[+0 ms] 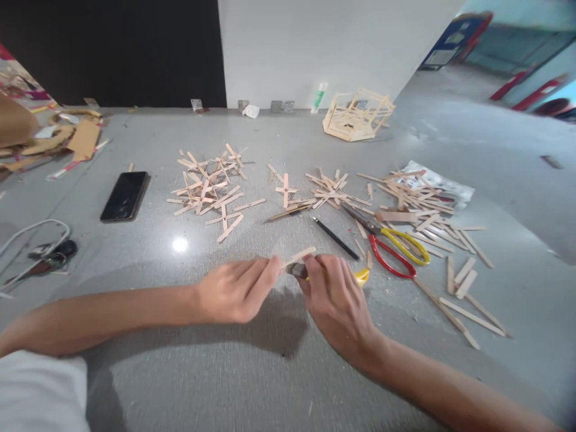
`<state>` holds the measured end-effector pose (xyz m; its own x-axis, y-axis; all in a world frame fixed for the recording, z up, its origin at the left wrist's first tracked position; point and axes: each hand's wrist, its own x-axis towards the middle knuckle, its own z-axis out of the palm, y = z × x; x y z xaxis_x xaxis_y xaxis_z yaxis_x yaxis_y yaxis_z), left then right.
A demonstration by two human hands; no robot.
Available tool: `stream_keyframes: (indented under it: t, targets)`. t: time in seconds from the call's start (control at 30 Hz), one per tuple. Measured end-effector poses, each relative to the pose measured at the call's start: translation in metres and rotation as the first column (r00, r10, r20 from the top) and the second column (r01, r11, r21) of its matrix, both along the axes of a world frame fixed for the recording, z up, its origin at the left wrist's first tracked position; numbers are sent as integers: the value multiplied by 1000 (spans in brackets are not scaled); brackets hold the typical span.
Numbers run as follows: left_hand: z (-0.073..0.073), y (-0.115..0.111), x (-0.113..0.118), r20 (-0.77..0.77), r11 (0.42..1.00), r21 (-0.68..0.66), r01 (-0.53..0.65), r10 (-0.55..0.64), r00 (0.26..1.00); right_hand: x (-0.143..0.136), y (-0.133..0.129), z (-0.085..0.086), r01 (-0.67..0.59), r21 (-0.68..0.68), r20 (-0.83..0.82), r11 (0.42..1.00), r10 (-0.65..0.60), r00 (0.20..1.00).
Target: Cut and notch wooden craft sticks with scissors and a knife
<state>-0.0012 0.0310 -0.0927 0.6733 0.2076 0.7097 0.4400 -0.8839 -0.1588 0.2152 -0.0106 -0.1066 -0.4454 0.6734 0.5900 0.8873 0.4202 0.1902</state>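
My left hand pinches one end of a short wooden stick above the grey table. Closed around a tool with yellow handles, my right hand holds its grey metal head against or just below the stick. The tool's jaws are partly hidden by the fingers. Just beyond my right hand lies a black pen-like tool. To its right are scissors with one red and one yellow handle loop.
Piles of wooden sticks spread across the table, more at the right. A phone and a coiled cable lie left. A stick frame and glue stick stand by the back panel.
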Motion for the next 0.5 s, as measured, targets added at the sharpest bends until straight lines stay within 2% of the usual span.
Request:
stream_keyframes:
  t: [0.03,0.1,0.27,0.33,0.4,0.43,0.5]
  targets:
    - [5,-1,0,-15,984,176,8,-5,1000,2,-1,1,-49,-3,-64,999,49,997]
    - [13,-3,0,-36,933,358,27,-15,999,4,-3,3,-142,-1,-176,990,140,974]
    - [19,-2,2,-57,897,434,85,-67,996,8,-4,2,-273,55,-289,960,277,917]
    - [18,-3,2,-34,900,423,102,-96,995,9,-4,1,-290,67,-289,955,297,910]
    - [16,-5,2,15,930,344,128,-141,990,9,-3,1,-293,76,-285,953,302,910]
    - [15,-7,3,46,954,263,143,-160,986,10,-3,2,-284,79,-274,956,295,915]
    - [13,-10,4,125,991,-3,134,-132,983,10,-2,3,-249,72,-214,966,259,942]
